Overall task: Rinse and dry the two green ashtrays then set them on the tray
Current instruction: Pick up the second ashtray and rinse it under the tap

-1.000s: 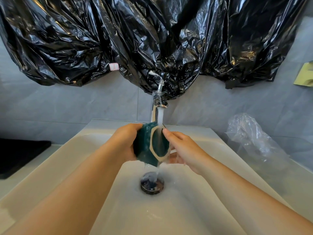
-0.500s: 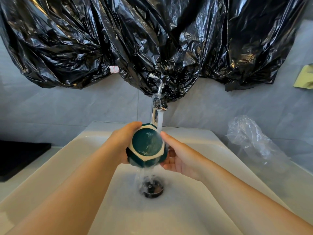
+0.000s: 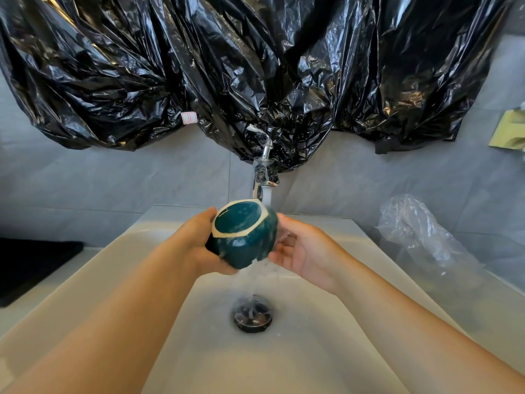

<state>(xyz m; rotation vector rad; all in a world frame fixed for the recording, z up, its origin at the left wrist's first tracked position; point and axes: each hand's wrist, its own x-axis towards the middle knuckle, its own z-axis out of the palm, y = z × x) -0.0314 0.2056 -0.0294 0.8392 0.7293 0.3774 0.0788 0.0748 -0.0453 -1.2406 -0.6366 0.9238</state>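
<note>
Room: sink point(image 3: 326, 351) open below, tap point(image 3: 262, 180) close above.
Ashtray point(image 3: 247, 240): dark green, cream hexagonal edge, tilted.
Left grip point(image 3: 199, 245): clasps it.
Right grip point(image 3: 301, 251): fingers loose, alongside.

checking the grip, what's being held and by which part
The left hand grips the green ashtray by its rounded side; the right hand lies open beside it under the water.

Bare left forearm point(image 3: 127, 322), bare right forearm point(image 3: 397, 331)

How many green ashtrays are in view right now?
1: the green ashtray is gripped by the left hand under the tap, above the sink. A second may be out of frame.
</note>
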